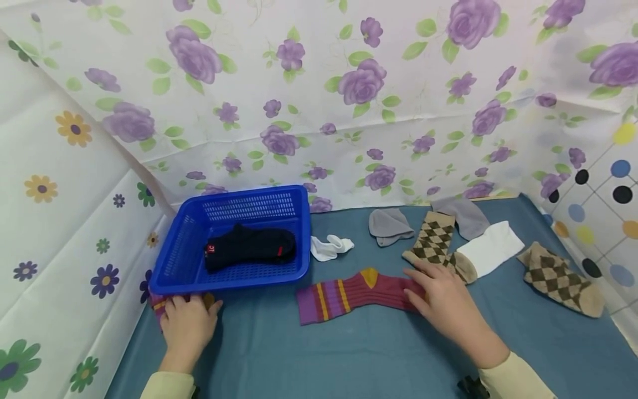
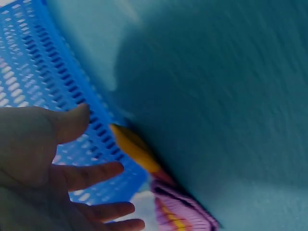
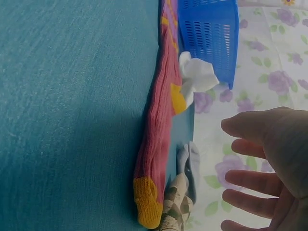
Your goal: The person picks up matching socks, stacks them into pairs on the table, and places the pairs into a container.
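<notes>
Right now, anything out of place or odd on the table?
Mildly odd: one striped sock is crowded at the near-left corner of the blue basket by the left hand, while its look-alike lies stretched out flat. A small white sock sits crumpled right of the basket. No spill or damage visible.

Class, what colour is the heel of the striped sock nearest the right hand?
The heel is golden yellow, shown best in the head view.

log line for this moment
left hand: near striped sock beside basket | right hand: near toe of second striped sock | basket: holds black sock | table: checked, white, gray socks
</notes>
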`<control>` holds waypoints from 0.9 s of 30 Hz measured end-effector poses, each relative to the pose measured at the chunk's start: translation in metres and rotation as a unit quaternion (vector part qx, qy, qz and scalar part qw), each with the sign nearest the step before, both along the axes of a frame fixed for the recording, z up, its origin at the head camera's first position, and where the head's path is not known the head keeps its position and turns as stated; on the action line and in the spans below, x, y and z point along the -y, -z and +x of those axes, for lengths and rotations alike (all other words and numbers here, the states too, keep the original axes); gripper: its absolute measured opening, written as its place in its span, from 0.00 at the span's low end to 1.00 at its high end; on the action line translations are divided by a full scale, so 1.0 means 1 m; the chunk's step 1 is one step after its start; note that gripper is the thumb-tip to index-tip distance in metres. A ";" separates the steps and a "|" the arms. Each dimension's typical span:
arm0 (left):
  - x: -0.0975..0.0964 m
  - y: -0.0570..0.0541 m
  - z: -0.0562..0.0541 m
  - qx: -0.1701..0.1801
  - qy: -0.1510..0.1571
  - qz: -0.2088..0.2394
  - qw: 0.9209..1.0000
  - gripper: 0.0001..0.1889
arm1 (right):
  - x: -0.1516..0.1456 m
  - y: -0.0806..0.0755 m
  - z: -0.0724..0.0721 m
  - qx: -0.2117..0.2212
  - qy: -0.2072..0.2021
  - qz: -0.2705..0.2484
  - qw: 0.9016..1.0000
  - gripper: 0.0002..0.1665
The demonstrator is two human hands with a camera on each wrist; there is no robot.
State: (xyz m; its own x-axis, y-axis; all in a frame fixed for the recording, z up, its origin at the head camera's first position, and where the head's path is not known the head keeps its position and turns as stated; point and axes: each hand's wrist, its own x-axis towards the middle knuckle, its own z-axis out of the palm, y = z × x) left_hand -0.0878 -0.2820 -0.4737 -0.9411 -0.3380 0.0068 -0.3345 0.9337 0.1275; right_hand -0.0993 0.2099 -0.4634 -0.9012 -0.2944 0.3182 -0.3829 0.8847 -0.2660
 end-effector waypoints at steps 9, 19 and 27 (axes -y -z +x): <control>0.012 0.006 -0.004 0.068 0.028 0.058 0.996 0.34 | -0.001 0.003 0.001 0.025 -0.001 0.014 1.000 0.24; -0.003 -0.001 0.006 0.015 0.079 0.005 0.997 0.09 | -0.002 0.008 0.004 0.037 0.000 0.013 0.999 0.21; -0.032 -0.002 0.014 -0.006 0.100 -0.002 0.995 0.10 | -0.001 0.008 0.003 0.033 -0.010 0.010 0.999 0.21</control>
